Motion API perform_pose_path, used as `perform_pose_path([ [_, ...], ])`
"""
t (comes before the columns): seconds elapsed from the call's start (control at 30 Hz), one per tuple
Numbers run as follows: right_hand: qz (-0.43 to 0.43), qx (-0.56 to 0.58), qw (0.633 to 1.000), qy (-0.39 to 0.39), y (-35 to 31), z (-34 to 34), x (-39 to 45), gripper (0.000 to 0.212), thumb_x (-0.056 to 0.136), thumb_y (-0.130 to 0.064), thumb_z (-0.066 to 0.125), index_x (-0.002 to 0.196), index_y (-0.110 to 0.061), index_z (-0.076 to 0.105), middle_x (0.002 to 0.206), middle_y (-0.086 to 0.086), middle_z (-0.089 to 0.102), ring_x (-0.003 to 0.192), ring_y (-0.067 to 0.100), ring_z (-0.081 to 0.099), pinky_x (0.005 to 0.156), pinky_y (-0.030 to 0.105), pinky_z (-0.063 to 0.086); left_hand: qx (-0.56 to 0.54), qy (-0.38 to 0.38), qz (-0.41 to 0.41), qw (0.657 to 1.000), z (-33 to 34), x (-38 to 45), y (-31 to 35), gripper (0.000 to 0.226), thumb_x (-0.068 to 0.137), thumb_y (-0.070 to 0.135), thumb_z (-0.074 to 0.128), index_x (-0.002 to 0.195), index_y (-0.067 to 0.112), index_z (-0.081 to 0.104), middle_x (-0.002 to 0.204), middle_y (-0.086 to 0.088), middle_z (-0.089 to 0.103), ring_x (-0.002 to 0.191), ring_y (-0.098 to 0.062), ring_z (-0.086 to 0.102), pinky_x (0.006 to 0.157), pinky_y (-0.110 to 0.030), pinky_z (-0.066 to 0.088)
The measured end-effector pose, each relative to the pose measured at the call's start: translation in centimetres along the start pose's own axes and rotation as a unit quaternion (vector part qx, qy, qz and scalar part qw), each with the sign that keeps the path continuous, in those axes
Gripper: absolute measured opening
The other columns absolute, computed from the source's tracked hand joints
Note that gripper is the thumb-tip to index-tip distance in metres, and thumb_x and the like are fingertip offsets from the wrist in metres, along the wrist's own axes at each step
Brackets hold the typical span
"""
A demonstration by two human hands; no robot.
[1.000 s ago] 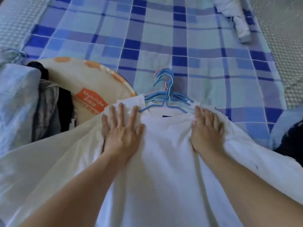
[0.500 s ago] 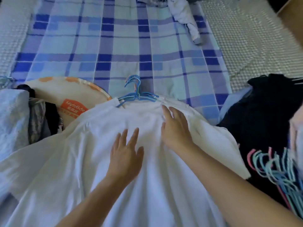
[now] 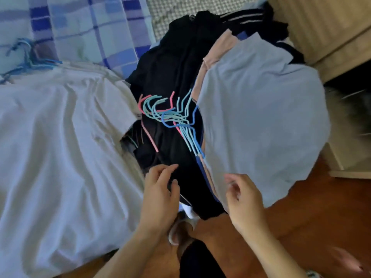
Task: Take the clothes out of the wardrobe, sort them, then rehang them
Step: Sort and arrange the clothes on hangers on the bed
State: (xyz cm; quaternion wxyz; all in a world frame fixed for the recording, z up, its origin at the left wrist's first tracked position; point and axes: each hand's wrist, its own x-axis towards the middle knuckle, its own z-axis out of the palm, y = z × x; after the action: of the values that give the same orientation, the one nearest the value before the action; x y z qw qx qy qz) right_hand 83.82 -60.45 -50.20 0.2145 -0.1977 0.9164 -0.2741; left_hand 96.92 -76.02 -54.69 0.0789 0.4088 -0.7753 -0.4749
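You were leaning over a bed, and the bundle of hanger hooks (image 3: 170, 115), pink, teal and blue, marked the middle of the scene. They fanned out over a pile of dark clothes (image 3: 176, 73), probably because those garments were stacked on their hangers for sorting. To the right of the hooks, a pale blue shirt (image 3: 261, 121) lay draped over the pile, with a peach garment (image 3: 218, 49) showing at its edge. To the left of the hooks lay a spread white shirt (image 3: 60, 147), likely already sorted. Just below the hooks, your left hand (image 3: 160, 189) hovered at the dark fabric, fingers loosely curled and holding nothing. Your right hand (image 3: 244, 197), below the hooks and to the right, was relaxed and empty beside the blue shirt's hem, seemingly ready to take the next garment.
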Motion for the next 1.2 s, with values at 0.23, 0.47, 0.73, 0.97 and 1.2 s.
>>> perform_pose_path([
  [0.23,0.086,-0.105,0.984,-0.115,4.2,-8.4,6.7,0.023,0.100,-0.018,0.050,0.115,-0.022,0.066,0.113,-0.007,0.065,0.104,0.015,0.061,0.090,0.030,0.048,0.305,-0.090,0.022,0.948,8.0,0.4,1.4,0.092,0.084,0.032,0.071,0.161,0.027,0.020,0.159,-0.020,0.034,0.149,-0.038,0.031,0.119,-0.049,0.026],
  [0.47,-0.033,-0.028,0.993,-0.112,-1.8,3.5,10.0,0.019,0.094,-0.028,0.059,0.109,-0.017,0.062,0.102,0.001,0.064,0.093,0.021,0.061,0.082,0.036,0.051,0.404,-0.144,0.127,0.894,5.7,0.7,-2.9,0.083,0.089,0.036,0.065,0.159,0.035,0.022,0.167,-0.016,0.017,0.154,-0.032,0.018,0.122,-0.049,0.026],
  [0.73,-0.002,0.129,0.989,-0.066,0.1,3.1,10.7,0.016,0.092,-0.020,0.064,0.077,-0.019,0.058,0.069,-0.007,0.056,0.063,0.008,0.052,0.065,0.030,0.043,0.374,-0.203,0.035,0.904,5.8,0.8,-1.4,0.079,0.094,0.033,0.050,0.160,0.040,0.007,0.168,-0.005,-0.016,0.155,-0.022,-0.017,0.127,-0.044,0.012],
  [0.97,0.084,0.150,0.969,0.175,7.1,-14.9,9.2,0.028,0.098,-0.022,0.057,0.084,0.002,0.059,0.078,0.026,0.057,0.068,0.019,0.047,0.064,0.036,0.038,0.356,-0.304,-0.043,0.883,4.3,2.8,1.1,0.062,0.103,0.035,0.043,0.160,0.031,0.023,0.170,-0.008,-0.001,0.156,-0.023,-0.007,0.126,-0.036,0.008],
  [1.2,0.068,0.058,0.917,0.390,5.3,-30.8,4.5,0.028,0.099,-0.021,0.051,0.109,-0.001,0.068,0.103,0.024,0.058,0.099,0.038,0.054,0.090,0.045,0.040,0.142,-0.219,-0.143,0.955,0.9,-1.5,8.8,0.038,0.102,0.022,0.053,0.139,0.025,0.059,0.122,-0.003,0.069,0.101,-0.023,0.069,0.090,-0.030,0.051],
])
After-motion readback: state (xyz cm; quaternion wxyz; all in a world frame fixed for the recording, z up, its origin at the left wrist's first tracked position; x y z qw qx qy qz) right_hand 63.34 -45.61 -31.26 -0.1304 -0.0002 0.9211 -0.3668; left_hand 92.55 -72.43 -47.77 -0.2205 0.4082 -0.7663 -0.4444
